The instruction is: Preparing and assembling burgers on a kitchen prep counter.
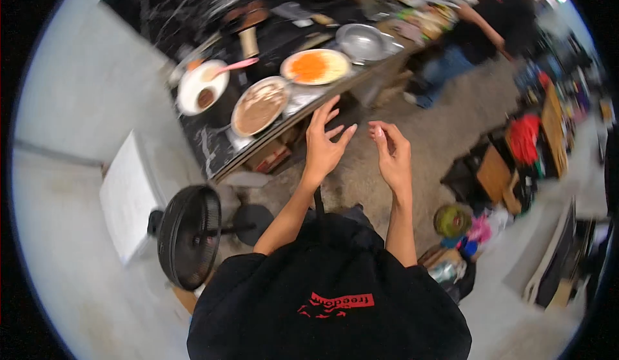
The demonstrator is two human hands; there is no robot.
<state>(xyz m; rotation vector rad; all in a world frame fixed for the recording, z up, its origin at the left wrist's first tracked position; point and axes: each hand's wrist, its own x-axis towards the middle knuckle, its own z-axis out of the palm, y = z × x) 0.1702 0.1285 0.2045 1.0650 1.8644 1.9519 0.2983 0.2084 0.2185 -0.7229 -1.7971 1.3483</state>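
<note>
My left hand [325, 142] is held up just off the front edge of a black marble-patterned counter [207, 143], its fingers apart and nothing in it. Farther right, over the floor, my right hand [394, 157] has loosely bent fingers and shows nothing in its grip. Nearest to my left hand on the counter are a dish of brown paste or batter [261, 108] and a dish of shredded orange and pale food [309, 67]. Left of them stands a white bowl [189, 86] with something brown inside and a pink-handled utensil [242, 65] across its rim.
A metal bowl or colander [362, 43] and blurred foodstuffs continue along the counter. Another person [503, 21] in dark clothing is at its far right end. A black standing fan [189, 236] is to my left. Boxes, a red cloth [524, 137] and bags line the right side.
</note>
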